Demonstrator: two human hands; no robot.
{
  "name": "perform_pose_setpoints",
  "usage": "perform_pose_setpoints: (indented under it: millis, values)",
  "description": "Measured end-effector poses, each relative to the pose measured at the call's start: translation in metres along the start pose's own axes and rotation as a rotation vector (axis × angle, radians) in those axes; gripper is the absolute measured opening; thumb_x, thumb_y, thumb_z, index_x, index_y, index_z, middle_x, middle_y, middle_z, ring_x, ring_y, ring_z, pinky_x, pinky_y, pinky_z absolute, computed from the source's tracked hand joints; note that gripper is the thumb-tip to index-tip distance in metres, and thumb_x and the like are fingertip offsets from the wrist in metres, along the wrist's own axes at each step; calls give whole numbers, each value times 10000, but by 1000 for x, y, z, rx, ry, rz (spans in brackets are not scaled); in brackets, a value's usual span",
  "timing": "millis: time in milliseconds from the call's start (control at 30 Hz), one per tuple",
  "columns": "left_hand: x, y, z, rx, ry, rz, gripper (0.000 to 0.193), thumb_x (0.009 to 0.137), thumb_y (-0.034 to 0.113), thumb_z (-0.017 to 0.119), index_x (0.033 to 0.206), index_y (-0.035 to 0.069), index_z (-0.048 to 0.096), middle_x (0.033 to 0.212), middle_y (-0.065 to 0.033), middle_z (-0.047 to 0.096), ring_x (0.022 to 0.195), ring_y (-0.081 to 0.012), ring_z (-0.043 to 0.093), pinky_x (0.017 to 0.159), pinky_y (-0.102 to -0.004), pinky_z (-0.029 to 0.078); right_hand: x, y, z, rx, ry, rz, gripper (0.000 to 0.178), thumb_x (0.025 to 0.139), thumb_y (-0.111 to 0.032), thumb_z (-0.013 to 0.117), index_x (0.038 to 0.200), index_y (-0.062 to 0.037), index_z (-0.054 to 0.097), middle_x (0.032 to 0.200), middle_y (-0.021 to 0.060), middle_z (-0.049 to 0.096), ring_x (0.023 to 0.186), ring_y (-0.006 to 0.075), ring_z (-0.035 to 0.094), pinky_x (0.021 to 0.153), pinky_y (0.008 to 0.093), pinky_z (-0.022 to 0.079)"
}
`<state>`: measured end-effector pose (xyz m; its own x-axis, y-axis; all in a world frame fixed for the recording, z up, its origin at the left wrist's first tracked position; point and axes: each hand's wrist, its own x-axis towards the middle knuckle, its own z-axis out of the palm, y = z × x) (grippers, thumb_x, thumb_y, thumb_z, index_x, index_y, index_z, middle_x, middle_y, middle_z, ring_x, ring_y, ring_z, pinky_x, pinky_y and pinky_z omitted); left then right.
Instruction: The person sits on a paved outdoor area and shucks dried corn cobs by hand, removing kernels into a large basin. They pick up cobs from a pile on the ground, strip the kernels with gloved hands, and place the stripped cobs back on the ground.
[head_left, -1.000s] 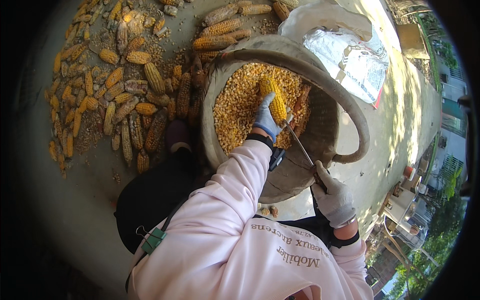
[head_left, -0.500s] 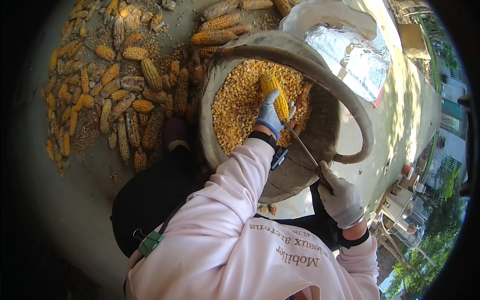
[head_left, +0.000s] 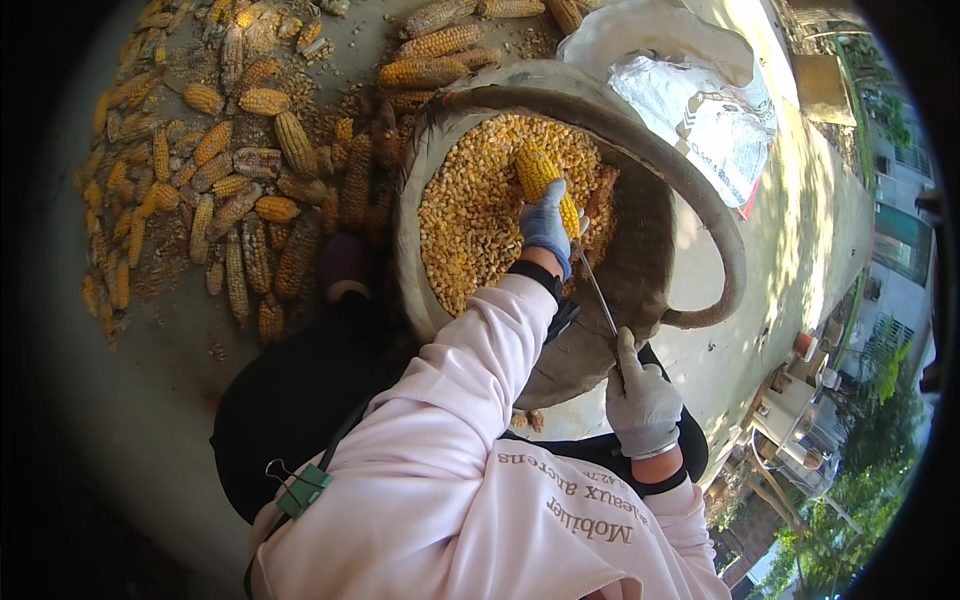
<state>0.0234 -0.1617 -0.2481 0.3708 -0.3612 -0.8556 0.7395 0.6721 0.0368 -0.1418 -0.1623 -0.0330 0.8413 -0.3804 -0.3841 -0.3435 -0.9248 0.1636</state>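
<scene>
**Corn cob held over the basket, metal rod set against it**

Since a second ago both hands have kept almost the same hold: the left hand and its cob sit a shade further toward the basket's middle, and the right hand has dropped slightly lower along the rim.

The left hand (head_left: 546, 228), in a blue-grey glove, is wrapped around the lower end of a yellow corn cob (head_left: 541, 176), fingers closed about it, the cob pointing to about 11 o'clock over the heap of loose kernels (head_left: 470, 215). The right hand (head_left: 640, 400), in a light grey glove, sits at 5 o'clock from the left one, outside the basket wall, fingers curled shut around the end of a thin metal rod (head_left: 598, 292). The rod runs up toward 11 o'clock and meets the cob just beside the left hand.

The woven basket (head_left: 700, 215) has a thick rolled rim and is half full of kernels. At 9 to 11 o'clock from it a spread of whole dried cobs (head_left: 240, 190) lies on the concrete ground (head_left: 140, 400). At 1 o'clock, touching the rim, lies a white sack (head_left: 700, 110).
</scene>
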Motion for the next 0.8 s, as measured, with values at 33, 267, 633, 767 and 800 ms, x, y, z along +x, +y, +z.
perform_pose_setpoints:
  millis: [33, 267, 633, 767, 800]
  values:
    - [1, -1, 0, -18, 6, -2, 439, 758, 290, 700, 1053, 51, 480, 847, -94, 555, 643, -233, 572, 573, -385, 529, 1, 0, 5, 58, -2, 26, 502, 790, -207, 588, 1281, -186, 487, 563, 96, 533, 468, 265, 557, 434, 379, 446]
    - [5, -5, 3, 4, 53, 59, 339, 782, 294, 676, 961, 68, 499, 772, -74, 566, 593, -210, 583, 536, -376, 525, 21, 8, 7, 239, -91, 24, 533, 777, -177, 593, 1291, -120, 464, 763, 192, 617, 641, 321, 616, 562, 373, 490]
    - [5, -9, -2, 16, 68, 103, 565, 739, 265, 728, 1145, 38, 407, 937, -102, 541, 649, -220, 563, 470, -372, 505, 42, 21, 22, -65, -137, -43, 498, 804, -234, 549, 1289, -153, 470, 622, 150, 580, 543, 306, 598, 502, 400, 481]
    - [8, -13, -5, 6, -2, 121, 516, 726, 288, 737, 1100, 67, 458, 903, -85, 549, 641, -209, 562, 501, -367, 507, 47, 17, 27, 75, -27, -76, 503, 799, -230, 556, 1290, -153, 473, 639, 163, 588, 557, 298, 603, 522, 385, 486]
    - [8, -12, -7, 33, 13, 82, 503, 726, 301, 735, 1085, 72, 467, 894, -85, 551, 639, -210, 563, 507, -362, 505, 48, 14, 27, 269, -116, 28, 506, 796, -229, 561, 1288, -149, 475, 655, 171, 595, 577, 298, 610, 544, 377, 490]
